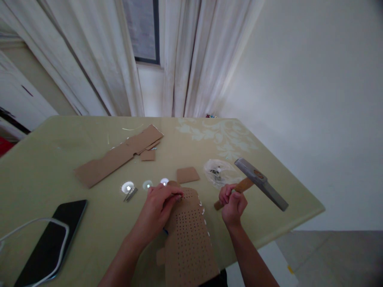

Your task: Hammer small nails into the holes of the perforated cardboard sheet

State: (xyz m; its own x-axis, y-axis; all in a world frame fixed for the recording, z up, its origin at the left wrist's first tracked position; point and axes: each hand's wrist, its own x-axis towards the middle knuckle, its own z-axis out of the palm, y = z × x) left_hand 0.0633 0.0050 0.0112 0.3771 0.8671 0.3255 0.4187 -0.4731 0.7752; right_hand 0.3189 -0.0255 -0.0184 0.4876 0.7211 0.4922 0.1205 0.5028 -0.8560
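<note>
My right hand (232,204) is wrapped round the wooden handle of a hammer (260,180), its grey metal head raised to the right above the table. At the far end of a perforated cardboard piece (193,239), my left hand (160,205) pinches with thumb and forefinger near the holes. Whatever sits between those fingertips is too small to make out. Rows of small holes cover the cardboard, and white bits run along its right edge. Several loose nails (131,194) lie on the table left of my left hand.
A long cardboard strip (119,161) lies at the back left, with smaller scraps beside it. A small cardboard square (187,174) and a clear plastic bag (220,173) are beyond my hands. A black tablet (50,243) with a white cable rests on the table (104,223) at left.
</note>
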